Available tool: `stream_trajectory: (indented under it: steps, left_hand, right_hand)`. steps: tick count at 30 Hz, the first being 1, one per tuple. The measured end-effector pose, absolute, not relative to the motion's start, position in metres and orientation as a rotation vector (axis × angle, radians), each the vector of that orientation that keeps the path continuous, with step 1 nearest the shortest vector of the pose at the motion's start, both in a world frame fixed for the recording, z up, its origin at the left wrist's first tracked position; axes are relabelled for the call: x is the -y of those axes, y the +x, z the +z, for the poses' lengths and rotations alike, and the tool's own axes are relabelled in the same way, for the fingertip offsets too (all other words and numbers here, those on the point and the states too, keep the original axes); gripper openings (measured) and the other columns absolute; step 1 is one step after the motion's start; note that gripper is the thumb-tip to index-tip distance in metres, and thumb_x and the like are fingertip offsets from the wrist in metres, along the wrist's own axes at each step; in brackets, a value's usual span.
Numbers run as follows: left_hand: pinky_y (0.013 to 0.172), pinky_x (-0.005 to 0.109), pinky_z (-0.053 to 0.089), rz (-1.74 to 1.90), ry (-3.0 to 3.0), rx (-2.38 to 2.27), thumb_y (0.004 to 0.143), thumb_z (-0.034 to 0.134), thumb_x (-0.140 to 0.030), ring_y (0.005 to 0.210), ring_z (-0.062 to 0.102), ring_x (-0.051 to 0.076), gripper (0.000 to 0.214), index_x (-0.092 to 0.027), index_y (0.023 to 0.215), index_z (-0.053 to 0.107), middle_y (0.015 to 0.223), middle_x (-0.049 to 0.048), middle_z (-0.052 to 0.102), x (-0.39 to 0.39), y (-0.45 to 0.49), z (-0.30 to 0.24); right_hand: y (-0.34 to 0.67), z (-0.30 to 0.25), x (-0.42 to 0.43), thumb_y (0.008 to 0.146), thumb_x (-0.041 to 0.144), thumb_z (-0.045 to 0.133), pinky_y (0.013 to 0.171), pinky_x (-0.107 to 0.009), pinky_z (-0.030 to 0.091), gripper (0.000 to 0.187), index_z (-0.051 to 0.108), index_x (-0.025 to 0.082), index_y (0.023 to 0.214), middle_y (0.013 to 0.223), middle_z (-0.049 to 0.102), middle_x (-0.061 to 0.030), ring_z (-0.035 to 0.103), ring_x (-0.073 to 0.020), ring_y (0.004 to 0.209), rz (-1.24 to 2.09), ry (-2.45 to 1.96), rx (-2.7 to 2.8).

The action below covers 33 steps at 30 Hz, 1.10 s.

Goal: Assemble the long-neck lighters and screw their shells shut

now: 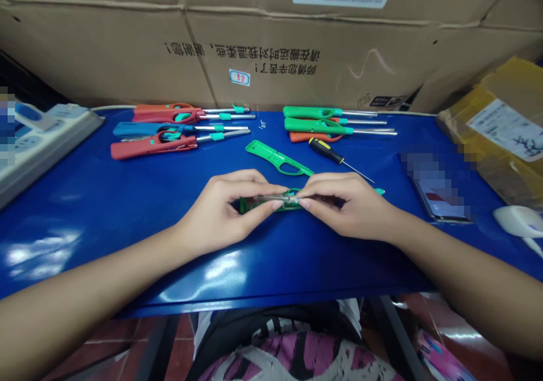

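Between the fingertips of my left hand [231, 203] and my right hand [345, 203] is a small clear lighter fuel tank [286, 199]. Thumb and forefinger of my left hand pinch its body, while those of my right hand pinch its end fitting. Under my hands lies an opened green lighter body [246, 206], mostly hidden by my fingers. Just beyond them, a loose green handle shell half [275, 157] rests on the table. To its right is a black and yellow screwdriver [326, 150].
Red and blue lighters [155, 129] lie in a group at back left, green and orange ones [311, 124] at back right. A cardboard box [127, 53] walls the blue table's [127, 200] far side. A phone [441, 191], white mouse [517, 221], yellow-taped box [500, 109] and power strip [55, 135] flank it.
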<state>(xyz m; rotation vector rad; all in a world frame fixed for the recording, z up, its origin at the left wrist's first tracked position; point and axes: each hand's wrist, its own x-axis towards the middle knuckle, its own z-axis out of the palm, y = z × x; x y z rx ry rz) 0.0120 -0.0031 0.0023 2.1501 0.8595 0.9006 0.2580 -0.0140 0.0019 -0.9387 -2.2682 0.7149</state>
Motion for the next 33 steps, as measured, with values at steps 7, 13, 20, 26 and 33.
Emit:
stream_trajectory:
  steps: [7, 13, 20, 26, 33]
  left_hand:
    - [0.074, 0.024, 0.055, 0.941, 2.191, -0.912, 0.089, 0.070, -0.021, 0.083, 0.068, 0.014, 0.026, -0.023, 0.114, 0.077, 0.096, 0.0044, 0.072, 0.0005, 0.0108, -0.0026]
    - [0.068, 0.022, 0.054, 0.928, 2.079, -0.945, 0.087, 0.074, -0.028, 0.078, 0.068, 0.013, 0.024, -0.019, 0.109, 0.079, 0.092, 0.0048, 0.072, 0.0008, 0.0134, -0.0037]
    - [0.069, 0.024, 0.055, 0.844, 2.009, -0.960, 0.086, 0.074, -0.027, 0.080, 0.068, 0.015, 0.025, -0.019, 0.109, 0.079, 0.095, 0.0057, 0.071, -0.0009, 0.0127, -0.0053]
    - [0.072, 0.025, 0.054, 0.872, 2.128, -0.924, 0.089, 0.072, -0.025, 0.082, 0.068, 0.015, 0.022, -0.022, 0.110, 0.079, 0.094, 0.0045, 0.072, 0.0008, 0.0116, -0.0055]
    - [0.071, 0.023, 0.054, 0.910, 2.194, -0.878, 0.090, 0.072, -0.023, 0.079, 0.067, 0.013, 0.022, -0.021, 0.110, 0.079, 0.091, 0.0041, 0.071, 0.0029, 0.0129, -0.0027]
  right_hand:
    - [0.2585, 0.0017, 0.0111, 0.089, 0.022, 0.068, 0.048, -0.022, 0.036, 0.010, 0.073, 0.016, 0.083, 0.068, 0.062, 0.0011, 0.050, -0.0077, 0.054, 0.757, -1.100, 2.104]
    - [0.2568, 0.0017, 0.0123, 0.090, 0.022, 0.066, 0.048, -0.021, 0.035, 0.010, 0.073, 0.016, 0.085, 0.070, 0.061, 0.0012, 0.047, -0.0069, 0.054, 0.797, -1.083, 2.101]
    - [0.2556, 0.0009, 0.0133, 0.091, 0.019, 0.065, 0.049, -0.021, 0.036, 0.010, 0.072, 0.015, 0.086, 0.071, 0.060, 0.0013, 0.047, -0.0064, 0.054, 0.804, -1.050, 2.113]
    - [0.2547, -0.0006, 0.0141, 0.091, 0.019, 0.065, 0.049, -0.022, 0.035, 0.010, 0.073, 0.015, 0.086, 0.071, 0.060, 0.0015, 0.046, -0.0066, 0.054, 0.843, -1.047, 2.097]
    - [0.2547, -0.0014, 0.0130, 0.090, 0.019, 0.066, 0.050, -0.022, 0.036, 0.010, 0.074, 0.015, 0.086, 0.074, 0.065, -0.0003, 0.048, -0.0073, 0.056, 0.918, -1.069, 2.049]
